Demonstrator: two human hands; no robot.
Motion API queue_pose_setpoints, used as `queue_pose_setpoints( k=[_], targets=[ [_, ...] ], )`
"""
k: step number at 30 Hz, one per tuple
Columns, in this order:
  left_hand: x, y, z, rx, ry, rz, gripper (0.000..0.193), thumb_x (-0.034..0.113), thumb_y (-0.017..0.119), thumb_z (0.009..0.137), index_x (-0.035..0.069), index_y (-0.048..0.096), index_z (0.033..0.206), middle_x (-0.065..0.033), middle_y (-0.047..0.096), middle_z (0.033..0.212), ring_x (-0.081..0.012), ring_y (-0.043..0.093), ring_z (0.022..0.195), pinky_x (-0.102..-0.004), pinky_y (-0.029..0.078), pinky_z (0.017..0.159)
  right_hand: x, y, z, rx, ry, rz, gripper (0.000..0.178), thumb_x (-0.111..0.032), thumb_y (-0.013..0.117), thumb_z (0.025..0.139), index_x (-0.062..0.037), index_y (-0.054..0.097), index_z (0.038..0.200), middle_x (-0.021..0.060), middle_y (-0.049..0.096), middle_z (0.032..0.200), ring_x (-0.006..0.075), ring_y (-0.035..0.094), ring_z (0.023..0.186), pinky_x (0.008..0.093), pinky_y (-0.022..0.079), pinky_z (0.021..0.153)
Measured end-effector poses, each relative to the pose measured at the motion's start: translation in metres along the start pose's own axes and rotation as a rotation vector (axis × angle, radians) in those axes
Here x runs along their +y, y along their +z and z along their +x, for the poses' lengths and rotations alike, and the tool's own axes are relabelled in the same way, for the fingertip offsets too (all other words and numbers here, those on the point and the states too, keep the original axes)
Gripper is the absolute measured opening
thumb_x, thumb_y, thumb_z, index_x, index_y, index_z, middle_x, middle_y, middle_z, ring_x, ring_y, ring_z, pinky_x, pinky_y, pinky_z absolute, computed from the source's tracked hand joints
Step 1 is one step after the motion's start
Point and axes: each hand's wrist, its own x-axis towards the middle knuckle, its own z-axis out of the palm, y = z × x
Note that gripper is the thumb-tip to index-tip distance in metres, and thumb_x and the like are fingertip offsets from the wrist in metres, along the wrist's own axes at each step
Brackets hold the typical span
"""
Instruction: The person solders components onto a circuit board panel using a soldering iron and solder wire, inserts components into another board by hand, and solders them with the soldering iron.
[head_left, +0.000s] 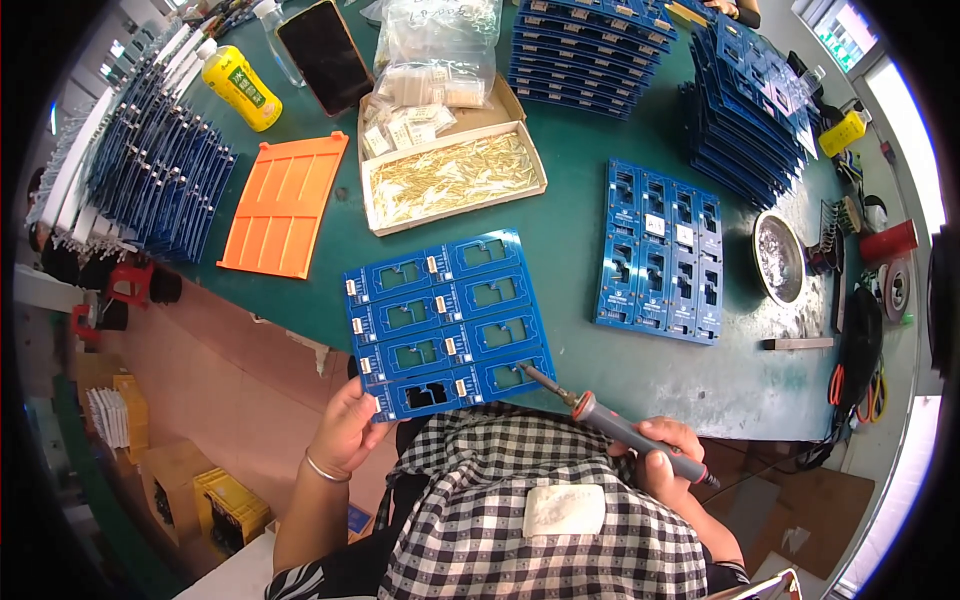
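My left hand [349, 425] grips the lower left corner of a blue circuit board panel [437, 376], which has several rectangular cutouts and small white connectors. The panel is tilted over the front edge of the green table. In my right hand [665, 455] is a soldering iron [622, 430] with a grey handle. Its tip points to the panel's lower right cutout; whether it touches cannot be made out. To the right, another set of blue panels [660, 250] lies flat on the table. Beyond the held panel stands a shallow cardboard box [455, 213] of thin gold-coloured pins.
An orange plastic tray [285, 205] lies left of the box. Blue boards stand racked at far left [160, 185], with stacks at the back [590, 60] and back right [745, 120]. A metal bowl [779, 258] sits at right. A yellow bottle [240, 85] and phone [325, 57] are behind.
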Motion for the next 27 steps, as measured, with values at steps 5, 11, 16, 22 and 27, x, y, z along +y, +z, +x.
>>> queue_pose_setpoints(
  k=[5,11,16,22,27],
  targets=[
    [-0.0002,-0.0011,-0.0001,0.03,-0.021,0.018,0.029,0.024,0.057,0.093,0.002,0.054,0.112,-0.005,0.062,0.089,-0.0041,0.042,0.048,-0.0145,0.033,0.043,-0.0006,-0.0001,0.0003,-0.041,-0.023,-0.05,0.028,-0.02,0.061,0.09,0.002,0.058,0.107,0.0171,0.066,0.086,0.0267,0.07,0.074,0.0353,0.055,0.067],
    [0.0008,0.002,0.0015,0.039,-0.011,0.026,0.029,0.024,0.058,0.093,0.002,0.054,0.112,-0.0051,0.062,0.088,-0.0038,0.043,0.049,-0.0143,0.034,0.044,0.0006,0.0005,0.0013,-0.036,0.0,-0.022,0.028,-0.018,0.061,0.089,0.0029,0.058,0.108,0.0162,0.066,0.085,0.0265,0.07,0.074,0.0357,0.055,0.067],
    [0.0043,0.0046,0.0022,0.021,-0.021,0.053,0.03,0.025,0.058,0.093,0.002,0.054,0.112,-0.0098,0.064,0.088,-0.004,0.044,0.05,-0.0145,0.035,0.045,0.0004,0.0006,0.0027,-0.04,0.003,-0.028,0.029,-0.018,0.061,0.089,0.0036,0.058,0.108,0.0158,0.066,0.084,0.0262,0.07,0.074,0.0351,0.055,0.068],
    [-0.0002,0.0014,0.0023,0.019,0.006,0.039,0.03,0.02,0.053,0.093,-0.001,0.051,0.116,-0.0094,0.064,0.097,-0.0026,0.041,0.047,-0.013,0.031,0.041,0.0021,0.0018,0.0011,-0.017,0.031,-0.011,0.029,-0.018,0.06,0.09,0.0039,0.058,0.109,0.0162,0.066,0.084,0.0246,0.069,0.074,0.0351,0.055,0.069],
    [0.0025,0.003,0.0028,0.022,-0.01,0.03,0.032,0.026,0.059,0.092,0.002,0.054,0.112,-0.0144,0.065,0.088,-0.005,0.047,0.051,-0.0145,0.037,0.045,0.0015,0.0026,0.002,-0.01,0.048,-0.01,0.031,-0.02,0.061,0.09,0.0039,0.058,0.109,0.0171,0.066,0.083,0.0246,0.069,0.073,0.0352,0.055,0.069]
  ],
)
